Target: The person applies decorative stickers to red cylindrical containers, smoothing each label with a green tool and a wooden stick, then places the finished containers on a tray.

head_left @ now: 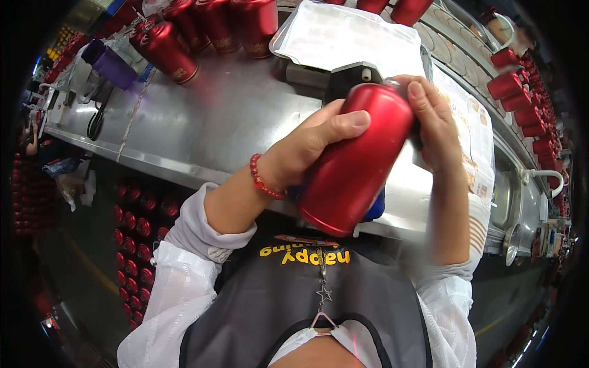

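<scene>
A glossy red metal bottle (363, 156) is held tilted over the table's front edge, its shoulder pointing away and up to the right. My left hand (307, 144) wraps round its side, thumb lying across the body. At the shoulder end my right hand (437, 116) is closed, fingers curled beside a small silvery part that looks like the bottle's neck. Whatever those fingers pinch is hidden. Behind the bottle stands a dark fixture (356, 75) with a small pale knob. Some blue material (375, 207) shows beneath the bottle.
On the steel table (202, 122), several red bottles (169, 52) and a purple bottle (110, 64) stand at the far left. A white-covered tray (346, 34) lies behind. A conveyor (454, 46) runs along the right, near a sink (506, 184). More red bottles (132, 245) fill the floor at left.
</scene>
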Demonstrator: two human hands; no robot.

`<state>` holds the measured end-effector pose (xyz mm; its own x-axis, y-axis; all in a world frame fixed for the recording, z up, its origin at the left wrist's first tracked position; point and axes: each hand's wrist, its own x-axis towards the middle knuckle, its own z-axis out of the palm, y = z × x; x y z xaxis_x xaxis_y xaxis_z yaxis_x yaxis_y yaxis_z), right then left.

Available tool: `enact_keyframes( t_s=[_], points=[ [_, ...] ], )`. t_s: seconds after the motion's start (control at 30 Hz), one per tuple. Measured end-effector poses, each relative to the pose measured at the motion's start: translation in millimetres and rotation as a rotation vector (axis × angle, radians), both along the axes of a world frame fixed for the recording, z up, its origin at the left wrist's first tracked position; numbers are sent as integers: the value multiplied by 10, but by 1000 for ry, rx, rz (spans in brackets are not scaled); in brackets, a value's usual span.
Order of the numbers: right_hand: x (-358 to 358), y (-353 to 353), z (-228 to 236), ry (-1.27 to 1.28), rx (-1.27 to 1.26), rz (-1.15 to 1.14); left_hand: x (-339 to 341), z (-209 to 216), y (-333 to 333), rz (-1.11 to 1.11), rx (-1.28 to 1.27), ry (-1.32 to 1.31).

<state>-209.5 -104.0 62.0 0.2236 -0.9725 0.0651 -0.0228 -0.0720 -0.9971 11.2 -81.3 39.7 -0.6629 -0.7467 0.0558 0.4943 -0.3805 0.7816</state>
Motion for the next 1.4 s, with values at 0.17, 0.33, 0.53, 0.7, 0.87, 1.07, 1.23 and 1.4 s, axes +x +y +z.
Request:
enact_keyframes(
  t_s=[0.17, 0.33, 0.53, 0.7, 0.87, 1.07, 1.23, 1.4],
  points=[
    [144, 191, -312, 31, 71, -51, -8, -138, -34, 141, 174, -129],
    [98, 113, -400, 110, 38, -124, -154, -203, -162, 278, 112, -264],
    [-229, -14, -140, 465, -169, -105, 340, -347, -368, 505, -129, -561],
    [89, -672, 174, 690, -533, 96, 436, -636, -875, 606, 148, -488],
    [442, -1261, 159, 876, -525, 481, 371, -794, -881, 578, 187, -371],
    [879, -1608, 39, 1019, -415, 740, 394, -868, -879, 569, 144, -337],
    [983, -1818, -80, 985, -359, 832, 416, -859, -909, 606, 115, -393],
    [962, -1899, -141, 919, -326, 864, 423, -848, -917, 610, 70, -415]
  ],
)
